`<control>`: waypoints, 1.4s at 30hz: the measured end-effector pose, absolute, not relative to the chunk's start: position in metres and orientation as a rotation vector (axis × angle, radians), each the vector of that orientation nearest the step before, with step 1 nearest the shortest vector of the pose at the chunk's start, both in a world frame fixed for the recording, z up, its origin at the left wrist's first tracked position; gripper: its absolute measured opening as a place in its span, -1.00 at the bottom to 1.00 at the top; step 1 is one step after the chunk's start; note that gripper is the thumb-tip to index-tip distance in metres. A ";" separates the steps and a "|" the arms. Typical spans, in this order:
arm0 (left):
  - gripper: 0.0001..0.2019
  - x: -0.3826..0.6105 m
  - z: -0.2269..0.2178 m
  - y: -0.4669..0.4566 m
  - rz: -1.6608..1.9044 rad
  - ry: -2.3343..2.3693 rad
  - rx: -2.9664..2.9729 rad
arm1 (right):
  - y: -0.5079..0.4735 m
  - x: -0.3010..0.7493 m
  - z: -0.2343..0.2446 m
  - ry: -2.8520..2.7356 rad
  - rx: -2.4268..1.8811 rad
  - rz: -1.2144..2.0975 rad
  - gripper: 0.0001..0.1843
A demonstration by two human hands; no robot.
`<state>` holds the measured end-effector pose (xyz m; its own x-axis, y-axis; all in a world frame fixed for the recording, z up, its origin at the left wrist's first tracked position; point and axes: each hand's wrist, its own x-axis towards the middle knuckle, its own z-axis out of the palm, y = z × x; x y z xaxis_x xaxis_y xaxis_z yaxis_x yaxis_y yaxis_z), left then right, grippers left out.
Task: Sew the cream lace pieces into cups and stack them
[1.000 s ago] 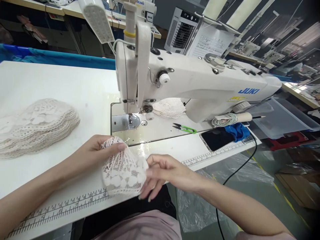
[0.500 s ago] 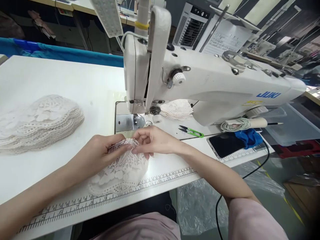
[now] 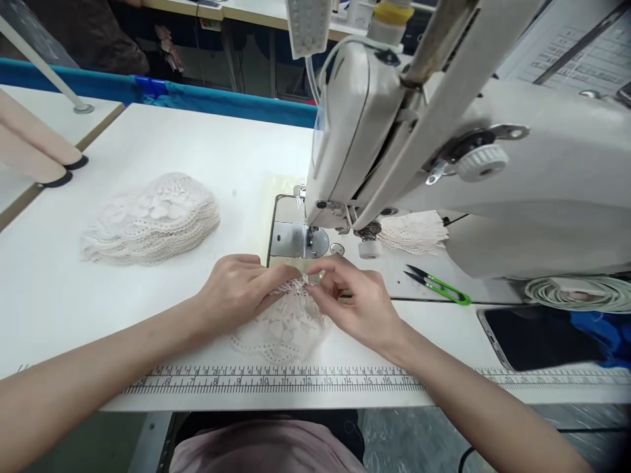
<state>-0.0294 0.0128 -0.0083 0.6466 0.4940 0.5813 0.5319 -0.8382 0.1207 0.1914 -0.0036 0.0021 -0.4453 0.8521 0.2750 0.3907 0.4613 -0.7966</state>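
A white lace piece [image 3: 283, 328] lies on the table in front of the sewing machine [image 3: 345, 131], its gathered upper edge raised between my hands. My left hand [image 3: 241, 289] pinches that edge from the left, thumb on top. From the right, the thumb and forefinger of my right hand [image 3: 355, 299] close on the same edge. The scalloped lower part spreads out toward the ruler. Just beyond my fingers is the metal needle plate [image 3: 296, 240]. Part of the lace is hidden under my left hand.
A stack of lace pieces [image 3: 152, 220] lies at left, with another lace bundle [image 3: 414, 231] under the machine arm. Green thread snips [image 3: 438, 286], a phone [image 3: 537, 338] and a coiled cord [image 3: 576, 292] lie at right. A printed ruler [image 3: 335, 381] runs along the front edge.
The view has shifted left and closer to the machine. Both hands still hold the lace edge; the right fingers have drawn into a clearer pinch, and the left hand lies flatter over the lace.
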 end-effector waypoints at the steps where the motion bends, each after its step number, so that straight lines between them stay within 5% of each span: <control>1: -0.89 -0.029 -0.008 0.013 -0.960 -0.865 -2.799 | -0.004 0.192 0.002 -2.052 -1.015 0.843 -0.84; 16: -0.90 -0.027 -0.006 0.010 -0.953 -0.843 -2.794 | -0.004 0.192 0.000 -2.181 -0.921 0.644 -0.82; 23: -0.93 -0.023 0.001 -0.001 -0.959 -0.876 -2.791 | -0.003 0.200 -0.001 -2.301 -0.832 0.043 -0.81; 34: -0.67 -0.017 0.013 -0.009 -0.963 -0.918 -2.844 | -0.008 0.203 0.022 -2.340 -0.268 -0.600 -0.70; 38: -0.78 -0.016 0.018 -0.009 -0.998 -1.128 -2.988 | -0.009 0.206 0.021 -2.336 -0.351 -0.450 -0.75; 42: -0.85 -0.013 0.017 -0.005 -0.734 -1.534 -3.145 | -0.003 0.204 0.014 -2.314 -0.781 0.185 -0.83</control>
